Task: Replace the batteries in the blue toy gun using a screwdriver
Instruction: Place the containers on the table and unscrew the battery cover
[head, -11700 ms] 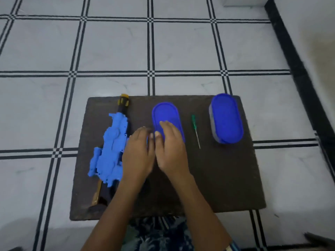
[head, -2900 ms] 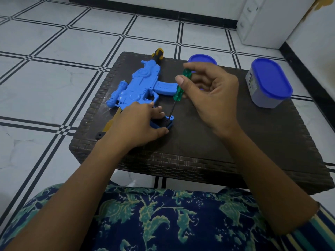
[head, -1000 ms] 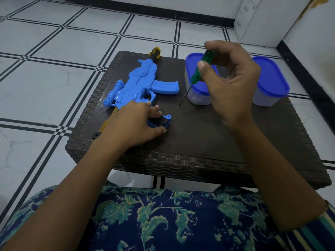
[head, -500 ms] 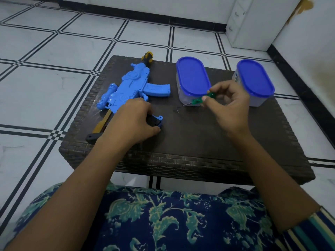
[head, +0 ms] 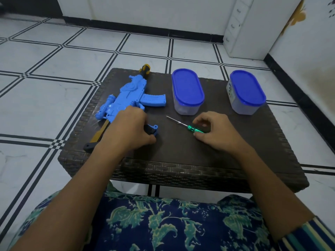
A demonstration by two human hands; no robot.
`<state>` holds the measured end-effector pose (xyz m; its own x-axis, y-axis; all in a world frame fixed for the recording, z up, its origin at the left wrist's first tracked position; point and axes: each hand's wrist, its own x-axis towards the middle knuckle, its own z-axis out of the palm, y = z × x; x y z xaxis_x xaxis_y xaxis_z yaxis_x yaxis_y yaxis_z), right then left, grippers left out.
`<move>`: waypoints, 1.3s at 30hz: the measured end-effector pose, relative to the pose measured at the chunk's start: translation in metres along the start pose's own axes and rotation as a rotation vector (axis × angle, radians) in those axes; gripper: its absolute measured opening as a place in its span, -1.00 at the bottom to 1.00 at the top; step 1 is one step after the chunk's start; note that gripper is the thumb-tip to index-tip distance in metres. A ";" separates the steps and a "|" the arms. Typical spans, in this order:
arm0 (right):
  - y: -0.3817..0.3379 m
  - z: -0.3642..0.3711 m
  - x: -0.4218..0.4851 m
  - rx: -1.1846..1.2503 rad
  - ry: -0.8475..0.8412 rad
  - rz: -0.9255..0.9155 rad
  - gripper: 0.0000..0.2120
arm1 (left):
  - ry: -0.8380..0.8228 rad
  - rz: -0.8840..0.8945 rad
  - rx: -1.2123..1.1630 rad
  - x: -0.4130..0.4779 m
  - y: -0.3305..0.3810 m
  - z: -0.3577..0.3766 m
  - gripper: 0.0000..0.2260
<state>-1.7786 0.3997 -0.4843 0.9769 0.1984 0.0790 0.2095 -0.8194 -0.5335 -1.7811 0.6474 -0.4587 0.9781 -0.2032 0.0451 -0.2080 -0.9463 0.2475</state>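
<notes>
**Seemingly early: battery swap pending**

We are gripping the blue toy gun (head: 130, 98) by its handle on the table (head: 181, 171) with our left hand (head: 130, 127). Our right hand (head: 215, 131) is pinching the screwdriver (head: 192, 128), and no batteries are showing.

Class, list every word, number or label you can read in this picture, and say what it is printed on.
No text can be read.
Right container: coloured label on its side, too blurred to read.
Blue toy gun: raised marks on its magazine, too blurred to read.
</notes>
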 end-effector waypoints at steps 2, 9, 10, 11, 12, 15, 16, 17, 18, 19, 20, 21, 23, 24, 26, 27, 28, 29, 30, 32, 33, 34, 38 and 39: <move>-0.011 0.004 0.002 -0.015 0.043 -0.085 -0.71 | 0.013 0.024 0.031 -0.001 -0.001 0.000 -0.67; -0.061 0.035 0.010 0.142 -0.043 -0.384 -0.59 | 0.116 0.168 -0.098 -0.001 -0.016 0.001 -0.68; -0.065 0.039 0.012 0.168 -0.025 -0.396 -0.59 | 0.154 0.200 -0.137 -0.002 -0.019 0.002 -0.66; -0.069 0.043 0.014 0.204 0.008 -0.393 -0.59 | 0.210 0.222 -0.191 -0.004 -0.022 0.002 -0.64; -0.072 0.045 0.016 0.242 0.048 -0.384 -0.59 | 0.280 0.234 -0.252 -0.007 -0.023 0.002 -0.65; -0.083 0.048 0.021 0.347 0.147 -0.369 -0.55 | 0.492 0.190 -0.471 -0.015 -0.014 0.003 -0.80; -0.086 0.048 0.021 0.379 0.172 -0.368 -0.54 | 0.529 0.139 -0.579 -0.015 -0.010 0.006 -0.83; -0.089 0.048 0.021 0.398 0.200 -0.364 -0.54 | 0.528 0.083 -0.697 -0.015 -0.008 0.007 -0.85; -0.090 0.047 0.022 0.397 0.227 -0.357 -0.58 | 0.491 0.034 -0.800 -0.014 -0.007 0.009 -0.86; -0.089 0.047 0.022 0.369 0.248 -0.347 -0.64 | 0.435 0.003 -0.862 -0.013 -0.009 0.012 -0.87; -0.086 0.045 0.022 0.318 0.263 -0.328 -0.72 | 0.382 -0.001 -0.838 -0.011 -0.013 0.013 -0.87; -0.082 0.042 0.022 0.260 0.266 -0.298 -0.79 | 0.356 0.023 -0.737 -0.009 -0.019 0.014 -0.85; -0.074 0.037 0.023 0.178 0.240 -0.206 -0.82 | 0.331 0.102 -0.503 -0.006 -0.034 0.013 -0.76; -0.070 0.036 0.023 0.153 0.225 -0.152 -0.81 | 0.297 0.143 -0.435 -0.005 -0.040 0.011 -0.72; -0.062 0.036 0.026 0.100 0.186 -0.051 -0.79 | 0.143 0.205 -0.331 -0.005 -0.046 0.010 -0.57; -0.060 0.038 0.028 0.068 0.148 -0.015 -0.79 | 0.045 0.223 -0.257 -0.006 -0.046 0.009 -0.49; -0.058 0.040 0.029 0.044 0.103 0.010 -0.78 | -0.050 0.225 -0.176 -0.008 -0.045 0.009 -0.44; -0.059 0.042 0.031 0.031 0.061 0.030 -0.76 | -0.117 0.227 -0.106 -0.009 -0.045 0.010 -0.42; -0.059 0.044 0.032 0.032 0.027 0.046 -0.74 | -0.156 0.227 -0.055 -0.009 -0.045 0.012 -0.42; -0.062 0.047 0.034 0.045 -0.001 0.071 -0.70 | -0.161 0.230 -0.017 -0.008 -0.045 0.012 -0.42; -0.063 0.046 0.034 0.033 0.003 0.074 -0.69 | -0.149 0.230 -0.014 -0.007 -0.046 0.012 -0.42; -0.064 0.044 0.033 -0.001 0.018 0.068 -0.70 | -0.143 0.233 -0.009 -0.007 -0.047 0.012 -0.42; -0.057 0.014 0.027 -0.206 0.091 0.153 -0.81 | -0.144 0.234 -0.010 -0.004 -0.044 0.011 -0.43; -0.053 0.005 0.024 -0.271 0.060 0.215 -0.81 | -0.144 0.233 -0.006 -0.004 -0.044 0.011 -0.43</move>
<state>-1.7662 0.4506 -0.4588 0.9989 -0.0193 0.0432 -0.0054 -0.9535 -0.3013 -1.7762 0.6873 -0.4799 0.8927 -0.4491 -0.0363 -0.4267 -0.8685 0.2523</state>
